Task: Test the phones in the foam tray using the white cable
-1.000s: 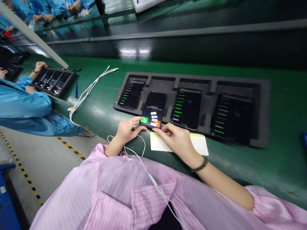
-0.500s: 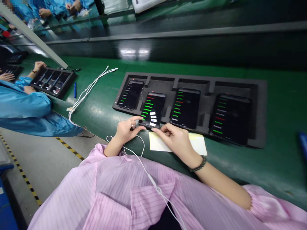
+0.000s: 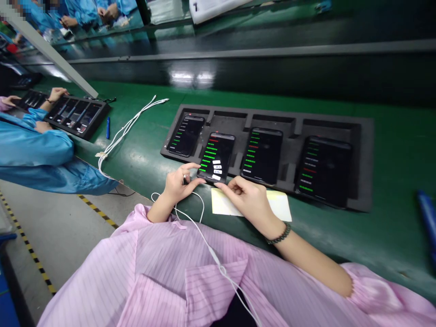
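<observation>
A black tray [image 3: 364, 168] with several compartments holds dark phones whose screens show green, red and white text lines. My left hand [image 3: 177, 184] grips the lower left corner of the second phone [image 3: 218, 152] from the left, thumb at its bottom edge. My right hand [image 3: 250, 197] touches that phone's lower right corner with the thumb, the other fingers curled. Small white labels [image 3: 217, 167] lie on its lower screen. The leftmost phone [image 3: 186, 135], the third phone [image 3: 262, 154] and the rightmost phone [image 3: 323, 170] rest in the tray. A yellow-edged white paper [image 3: 281, 206] lies under my right hand.
White cables [image 3: 124, 129] and a blue pen [image 3: 108, 127] lie left of the tray. A white cord [image 3: 200, 231] hangs over the pink garment. At the left, a person in blue reaches to another phone tray [image 3: 97, 120]. A blue object [image 3: 425, 209] lies far right.
The view has shifted slightly, and more of the blue object at the right shows. Both hands keep nearly the same place at the second phone.
</observation>
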`<move>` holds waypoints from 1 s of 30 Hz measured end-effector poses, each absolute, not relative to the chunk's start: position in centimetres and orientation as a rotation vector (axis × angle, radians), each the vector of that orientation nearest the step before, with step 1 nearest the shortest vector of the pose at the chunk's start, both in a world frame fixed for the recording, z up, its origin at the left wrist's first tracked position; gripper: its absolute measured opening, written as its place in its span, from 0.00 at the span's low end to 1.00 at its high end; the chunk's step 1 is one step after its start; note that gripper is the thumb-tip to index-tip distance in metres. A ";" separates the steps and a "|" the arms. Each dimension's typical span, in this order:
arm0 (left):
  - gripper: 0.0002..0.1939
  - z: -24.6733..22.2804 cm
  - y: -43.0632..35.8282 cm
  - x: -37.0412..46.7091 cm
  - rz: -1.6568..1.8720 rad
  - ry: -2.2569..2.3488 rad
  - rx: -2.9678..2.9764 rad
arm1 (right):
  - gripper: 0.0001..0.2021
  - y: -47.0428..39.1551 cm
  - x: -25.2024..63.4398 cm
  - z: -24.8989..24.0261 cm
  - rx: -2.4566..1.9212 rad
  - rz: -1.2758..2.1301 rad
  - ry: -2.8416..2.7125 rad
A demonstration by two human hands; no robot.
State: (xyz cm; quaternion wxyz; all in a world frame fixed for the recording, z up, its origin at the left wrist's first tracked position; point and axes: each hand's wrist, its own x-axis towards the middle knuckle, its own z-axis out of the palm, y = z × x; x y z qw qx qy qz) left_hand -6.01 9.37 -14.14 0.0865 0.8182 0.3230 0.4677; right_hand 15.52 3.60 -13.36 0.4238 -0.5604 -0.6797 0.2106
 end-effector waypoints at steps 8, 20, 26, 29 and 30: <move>0.19 -14.2 9.4 -6.1 1.397 0.958 2.411 | 0.25 3.4 15.5 -13.8 -1.427 0.351 -1.712; 0.19 -14.5 9.4 -6.3 1.350 0.998 2.422 | 0.25 3.5 15.6 -14.0 -1.453 0.344 -1.839; 0.17 -14.6 9.3 -6.7 1.366 1.077 2.363 | 0.24 3.4 15.6 -14.1 -1.407 0.282 -1.841; 0.21 -14.9 8.9 -6.9 1.381 1.064 2.200 | 0.24 3.4 15.6 -14.2 -1.409 0.281 -1.843; 0.22 -14.9 8.8 -7.1 1.399 1.073 2.114 | 0.25 3.4 15.7 -14.2 -1.402 0.267 -1.841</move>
